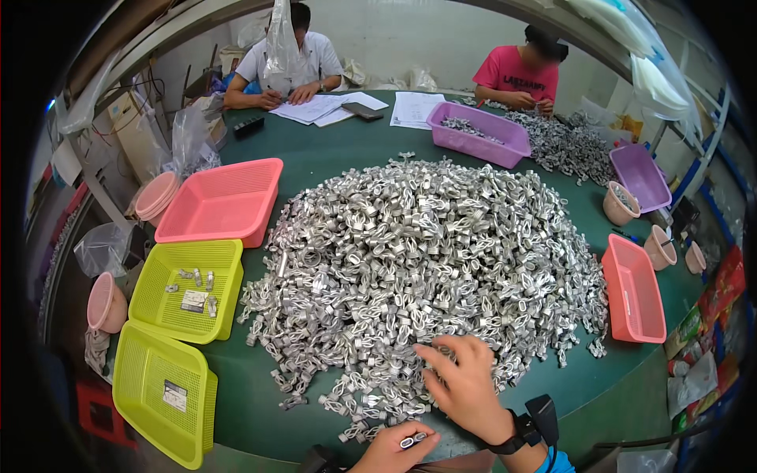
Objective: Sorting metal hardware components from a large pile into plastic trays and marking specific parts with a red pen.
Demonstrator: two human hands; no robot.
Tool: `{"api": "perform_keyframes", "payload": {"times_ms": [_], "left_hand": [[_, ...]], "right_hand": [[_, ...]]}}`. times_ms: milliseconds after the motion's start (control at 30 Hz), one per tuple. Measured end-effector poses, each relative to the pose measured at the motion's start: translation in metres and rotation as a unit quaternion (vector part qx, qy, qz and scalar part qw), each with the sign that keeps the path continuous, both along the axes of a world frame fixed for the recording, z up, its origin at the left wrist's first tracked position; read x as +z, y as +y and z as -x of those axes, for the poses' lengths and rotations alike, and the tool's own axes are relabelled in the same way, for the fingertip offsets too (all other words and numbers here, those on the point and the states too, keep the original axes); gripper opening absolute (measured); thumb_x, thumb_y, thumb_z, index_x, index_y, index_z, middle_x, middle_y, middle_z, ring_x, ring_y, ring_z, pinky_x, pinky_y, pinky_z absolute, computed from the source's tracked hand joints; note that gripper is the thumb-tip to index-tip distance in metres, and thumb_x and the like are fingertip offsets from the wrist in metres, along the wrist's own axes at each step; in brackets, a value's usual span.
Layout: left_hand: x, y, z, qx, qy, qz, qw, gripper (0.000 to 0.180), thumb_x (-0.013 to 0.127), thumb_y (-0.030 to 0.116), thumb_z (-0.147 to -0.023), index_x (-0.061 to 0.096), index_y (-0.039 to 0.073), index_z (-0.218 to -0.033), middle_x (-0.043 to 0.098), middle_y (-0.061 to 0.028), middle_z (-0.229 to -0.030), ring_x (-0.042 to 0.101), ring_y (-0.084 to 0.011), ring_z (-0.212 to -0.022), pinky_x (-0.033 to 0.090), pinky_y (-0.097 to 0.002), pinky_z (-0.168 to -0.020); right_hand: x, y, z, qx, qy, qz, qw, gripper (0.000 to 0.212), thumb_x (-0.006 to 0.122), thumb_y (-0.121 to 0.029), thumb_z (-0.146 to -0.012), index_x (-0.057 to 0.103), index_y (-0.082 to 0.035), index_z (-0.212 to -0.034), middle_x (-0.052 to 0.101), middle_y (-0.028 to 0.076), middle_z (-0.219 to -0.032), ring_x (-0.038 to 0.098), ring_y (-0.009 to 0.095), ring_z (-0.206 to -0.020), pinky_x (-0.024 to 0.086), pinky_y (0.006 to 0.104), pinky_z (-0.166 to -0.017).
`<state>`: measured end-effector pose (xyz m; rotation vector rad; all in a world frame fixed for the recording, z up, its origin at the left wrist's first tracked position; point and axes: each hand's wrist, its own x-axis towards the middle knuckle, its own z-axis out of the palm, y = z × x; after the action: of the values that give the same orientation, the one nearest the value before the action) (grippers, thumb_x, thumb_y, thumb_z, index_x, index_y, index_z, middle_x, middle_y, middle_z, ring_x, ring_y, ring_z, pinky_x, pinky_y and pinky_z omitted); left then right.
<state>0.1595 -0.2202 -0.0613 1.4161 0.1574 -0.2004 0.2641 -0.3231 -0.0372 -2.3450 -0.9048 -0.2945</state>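
Note:
A large heap of small silver-grey metal pieces (pixel 426 252), many with oval loops and ribbed ends, covers the middle of the table. At the near edge my left hand (pixel 390 451) is closed around one small metal piece (pixel 412 440), whose oval end shows between thumb and fingers. My right hand (pixel 465 382), with a dark band on its wrist, is over the near side of the heap. Its thumb and forefinger are apart, and I see nothing held between them. Whether its fingertips touch the pieces I cannot tell.
On the left are a pink basket (pixel 225 201), a yellow-green basket (pixel 185 251) holding several pieces, and another yellow-green basket (pixel 150 410). A coral basket (pixel 633 288) stands right. Two people sit across the green table (pixel 331 142), near papers (pixel 414 109) and a purple basket (pixel 473 144).

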Motion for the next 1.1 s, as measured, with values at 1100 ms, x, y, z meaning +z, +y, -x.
{"api": "perform_keyframes", "payload": {"times_ms": [1100], "left_hand": [[0.049,0.030,0.025,0.130,-0.213,-0.189,0.950,0.025,0.050,0.007,-0.072,0.048,-0.001,-0.096,0.044,-0.0164,-0.096,0.047,-0.0281,-0.082,0.040,-0.0345,-0.066]], "right_hand": [[0.018,0.006,0.052,-0.004,0.790,-0.522,0.322,0.024,0.040,-0.014,-0.079,0.045,0.004,-0.094,0.052,0.014,-0.089,0.053,0.022,-0.079,0.045,0.0306,-0.067]]}}
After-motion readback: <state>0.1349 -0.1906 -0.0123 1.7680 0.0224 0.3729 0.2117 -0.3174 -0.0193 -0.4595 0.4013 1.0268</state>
